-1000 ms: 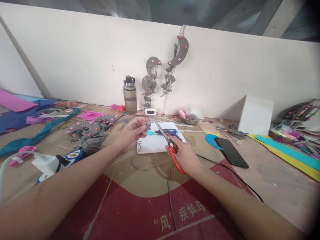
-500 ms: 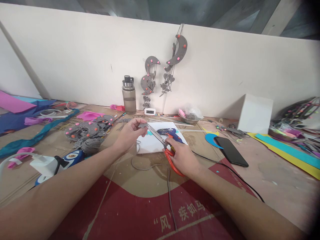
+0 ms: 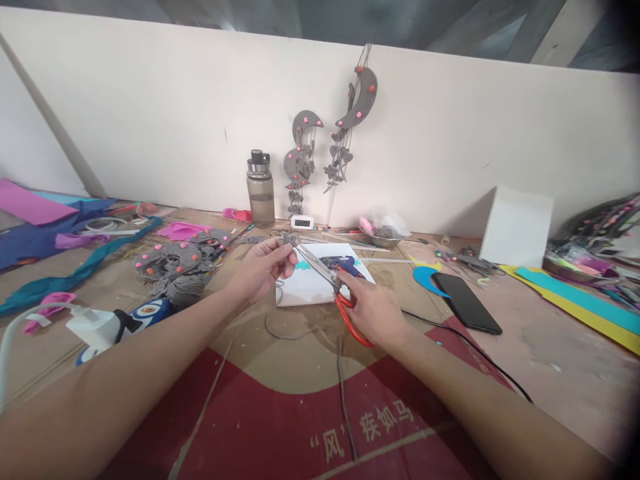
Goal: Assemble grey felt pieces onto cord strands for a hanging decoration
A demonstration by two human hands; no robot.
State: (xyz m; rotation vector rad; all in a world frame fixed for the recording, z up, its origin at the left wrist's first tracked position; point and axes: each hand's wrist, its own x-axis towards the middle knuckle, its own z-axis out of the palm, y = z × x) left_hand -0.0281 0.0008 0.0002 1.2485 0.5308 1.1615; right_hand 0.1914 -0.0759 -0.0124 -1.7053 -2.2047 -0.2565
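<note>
My left hand pinches a small grey felt cut-out above the table, and a grey string trails down from it. My right hand grips red-handled scissors, their blades pointing up-left with the tips right at the grey piece. Behind the hands lies a white sheet with a blue glue gun on it.
A black phone and a blue crescent lie to the right, with a white box behind them. A bottle stands by the wall under hanging grey moon ornaments. Grey felt pieces and a white plug are on the left.
The scissors swung left and their tips came up to the grey piece in my left hand. My left hand stayed nearly in place.
</note>
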